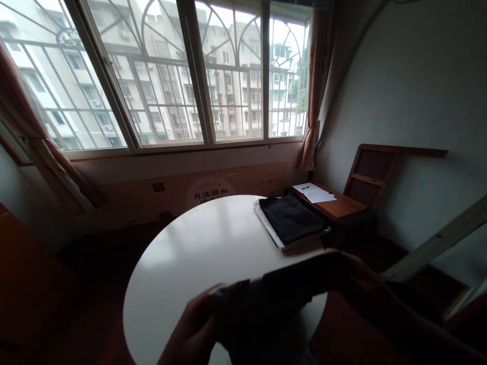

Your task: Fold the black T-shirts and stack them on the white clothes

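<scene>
A dark piece of cloth [274,309], likely a garment, is stretched between my hands above the near side of the round white table [163,284]. Its upper edge runs fairly straight, rising to the right, and the lower part hangs down in deep shadow. My left hand [200,317] is closed on its left end, close to a small yellowish mark. At the upper right end, my right hand [350,271] grips the cloth, its fingers mostly lost in shadow. Beyond them, a folded black garment [292,218] lies on white plastic at the table's far right.
Past the table's right edge stands a wooden chair [353,203] with papers [314,192] and a pen on it. A printed cardboard panel [171,190] leans below the barred window [228,101]. A pale slanting beam [437,238] is at the right.
</scene>
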`<state>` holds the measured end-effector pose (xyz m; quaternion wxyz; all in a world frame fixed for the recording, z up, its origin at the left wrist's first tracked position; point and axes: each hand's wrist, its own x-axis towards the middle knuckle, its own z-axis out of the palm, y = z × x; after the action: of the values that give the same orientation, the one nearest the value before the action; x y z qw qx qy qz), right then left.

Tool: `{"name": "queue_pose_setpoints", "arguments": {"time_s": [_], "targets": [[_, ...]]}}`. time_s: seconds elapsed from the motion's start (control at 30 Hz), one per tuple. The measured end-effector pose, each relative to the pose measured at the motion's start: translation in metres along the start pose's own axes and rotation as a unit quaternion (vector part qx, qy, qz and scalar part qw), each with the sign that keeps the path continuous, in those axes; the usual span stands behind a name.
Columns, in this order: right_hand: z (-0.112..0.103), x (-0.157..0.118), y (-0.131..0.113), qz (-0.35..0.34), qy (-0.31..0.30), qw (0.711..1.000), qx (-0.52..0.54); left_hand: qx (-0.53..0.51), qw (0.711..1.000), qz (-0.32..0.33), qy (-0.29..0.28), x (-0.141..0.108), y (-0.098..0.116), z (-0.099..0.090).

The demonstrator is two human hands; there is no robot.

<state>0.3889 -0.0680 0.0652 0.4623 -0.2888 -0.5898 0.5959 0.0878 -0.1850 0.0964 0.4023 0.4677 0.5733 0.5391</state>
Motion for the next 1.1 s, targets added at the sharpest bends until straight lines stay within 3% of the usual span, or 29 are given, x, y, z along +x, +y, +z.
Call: {"name": "queue_pose_setpoints", "arguments": {"time_s": [0.17,0.33,0.43,0.53,0.63,0.77,0.87,0.93,1.0,1.1], "targets": [[-0.035,0.098,-0.066,-0.002,0.033,0.999,0.007,-0.093,0.988,0.016,-0.120,0.097,0.073,0.039],[-0.070,0.209,-0.100,-0.049,0.065,0.997,-0.002,-0.128,0.984,0.023,-0.119,0.212,0.106,0.077],[-0.093,0.268,-0.107,-0.106,0.087,0.990,0.034,-0.069,0.986,0.120,-0.096,0.264,0.121,0.097],[-0.122,0.309,-0.098,-0.167,0.096,0.979,0.064,0.013,0.971,0.225,-0.074,0.301,0.124,0.118],[-0.157,0.321,-0.062,-0.178,0.100,0.978,0.033,0.138,0.940,0.305,-0.069,0.322,0.094,0.139],[-0.205,0.290,0.026,-0.086,0.120,0.977,-0.156,0.249,0.905,0.326,-0.111,0.317,0.000,0.162],[-0.231,0.248,0.094,-0.046,0.079,0.920,-0.382,0.323,0.878,0.309,-0.173,0.298,-0.080,0.171],[-0.242,0.222,0.127,-0.047,0.048,0.881,-0.468,0.406,0.836,0.310,-0.202,0.286,-0.118,0.175],[-0.247,0.203,0.144,-0.048,0.044,0.860,-0.506,0.438,0.815,0.320,-0.201,0.279,-0.139,0.177],[-0.251,0.193,0.142,-0.046,0.038,0.840,-0.539,0.440,0.809,0.336,-0.199,0.276,-0.143,0.179]]}}
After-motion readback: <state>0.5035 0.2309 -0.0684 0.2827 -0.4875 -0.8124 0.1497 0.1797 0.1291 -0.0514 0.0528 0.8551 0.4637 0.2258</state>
